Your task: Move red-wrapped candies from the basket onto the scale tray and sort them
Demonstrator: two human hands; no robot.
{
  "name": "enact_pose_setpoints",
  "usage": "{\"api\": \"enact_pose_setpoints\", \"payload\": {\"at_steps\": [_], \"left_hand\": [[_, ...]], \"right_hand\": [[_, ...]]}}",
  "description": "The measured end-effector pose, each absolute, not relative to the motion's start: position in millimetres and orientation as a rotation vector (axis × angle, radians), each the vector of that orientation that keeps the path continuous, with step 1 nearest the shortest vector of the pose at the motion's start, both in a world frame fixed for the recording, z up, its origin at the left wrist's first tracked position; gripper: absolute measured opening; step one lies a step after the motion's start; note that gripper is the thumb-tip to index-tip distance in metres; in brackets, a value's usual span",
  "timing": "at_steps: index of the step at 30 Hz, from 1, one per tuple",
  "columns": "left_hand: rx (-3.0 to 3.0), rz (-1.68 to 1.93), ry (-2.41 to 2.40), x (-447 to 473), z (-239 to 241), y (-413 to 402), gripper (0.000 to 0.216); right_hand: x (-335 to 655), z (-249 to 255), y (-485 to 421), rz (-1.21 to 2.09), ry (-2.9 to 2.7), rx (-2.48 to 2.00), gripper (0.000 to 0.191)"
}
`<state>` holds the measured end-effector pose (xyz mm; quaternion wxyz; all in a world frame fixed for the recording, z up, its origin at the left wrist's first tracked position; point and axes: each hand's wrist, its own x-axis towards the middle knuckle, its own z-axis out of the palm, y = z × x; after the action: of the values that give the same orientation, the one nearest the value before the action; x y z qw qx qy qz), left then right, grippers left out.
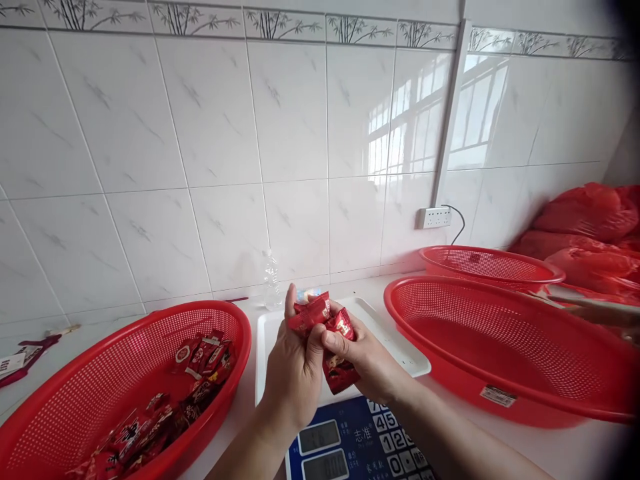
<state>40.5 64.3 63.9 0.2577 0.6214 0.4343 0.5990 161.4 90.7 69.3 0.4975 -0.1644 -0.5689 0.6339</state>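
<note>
Several small red packets (311,315) are bunched between my two hands, above the white pan (367,313) of a digital scale. My left hand (295,367) is closed around part of the bunch, its thumb pressed near the middle. From the other side my right hand (373,357) grips more packets, one of them hanging down below the fingers. Under my wrists lies the scale's blue panel (363,437) with a display and number keys. To the left, a red perforated basket (65,373) holds several similar red packets (135,433).
On the right stand a large red basket (465,340) and another red basket (435,257) behind it. A clear plastic bottle (271,280) is by the tiled wall. Full red bags (590,213) are piled at far right, and a power strip (434,217) is on the wall.
</note>
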Motion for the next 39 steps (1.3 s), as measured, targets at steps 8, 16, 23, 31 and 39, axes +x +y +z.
{"api": "enact_pose_setpoints", "payload": {"at_steps": [8, 16, 23, 31, 39], "left_hand": [[1.86, 1.714, 1.094, 35.1, 60.3, 63.1, 0.053], [1.762, 1.896, 0.981, 30.2, 77.4, 43.9, 0.05], [1.877, 1.892, 0.956, 28.9, 80.8, 39.7, 0.044], [2.115, 1.829, 0.857, 40.0, 74.9, 35.4, 0.037], [2.333, 1.568, 0.831, 62.3, 82.9, 17.0, 0.046]], "right_hand": [[161.8, 72.7, 81.7, 1.411, -1.272, -0.532, 0.046], [257.5, 93.8, 105.4, 0.966, -1.149, -0.911, 0.048], [330.1, 88.5, 119.7, 0.723, -1.148, -1.436, 0.037], [341.4, 79.4, 121.3, 0.33, -1.39, -1.554, 0.028], [265.3, 31.1, 104.2, -0.001, -1.73, -1.115, 0.027]]}}
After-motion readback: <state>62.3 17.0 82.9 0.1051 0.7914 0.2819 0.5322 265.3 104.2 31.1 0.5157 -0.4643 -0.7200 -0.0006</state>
